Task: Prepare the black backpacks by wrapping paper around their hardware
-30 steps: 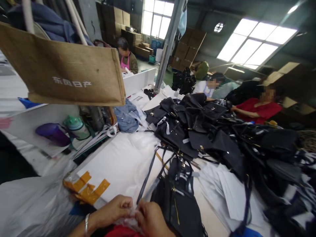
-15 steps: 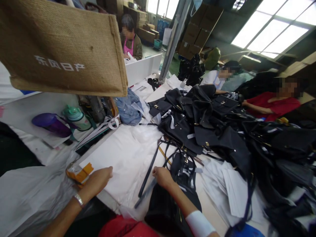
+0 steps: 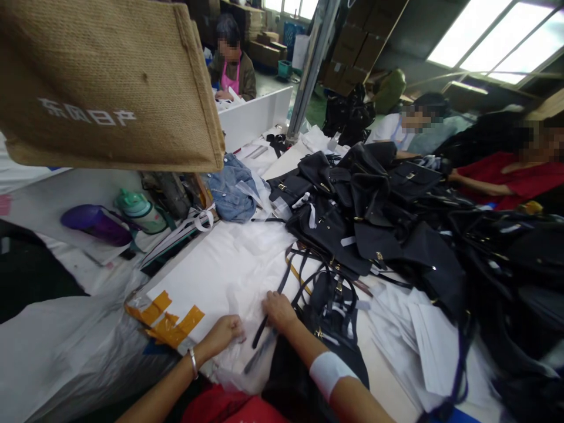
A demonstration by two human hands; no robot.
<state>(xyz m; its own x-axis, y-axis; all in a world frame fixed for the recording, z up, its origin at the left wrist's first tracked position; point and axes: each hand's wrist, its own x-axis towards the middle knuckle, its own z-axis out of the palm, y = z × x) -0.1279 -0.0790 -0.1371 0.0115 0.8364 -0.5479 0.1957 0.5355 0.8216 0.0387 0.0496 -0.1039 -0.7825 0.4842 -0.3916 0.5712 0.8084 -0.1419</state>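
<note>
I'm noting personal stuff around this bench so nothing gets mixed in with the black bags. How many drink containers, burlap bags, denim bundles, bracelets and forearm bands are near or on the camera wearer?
Drink containers: 2, one purple container, one green-lidded bottle
Burlap bag: 1
Denim bundle: 1
Bracelet: 1
White forearm band: 1
Total: 6

A single head-worn camera looks forward and down across the worktable [image 3: 385, 367], rolled so the metal post [image 3: 311, 73] leans. Left hand [image 3: 227, 336] and right hand [image 3: 278, 311] sit close, low in view; the burlap bag [image 3: 114, 88] looms upper left, the windows [image 3: 497, 44] far beyond.
</note>
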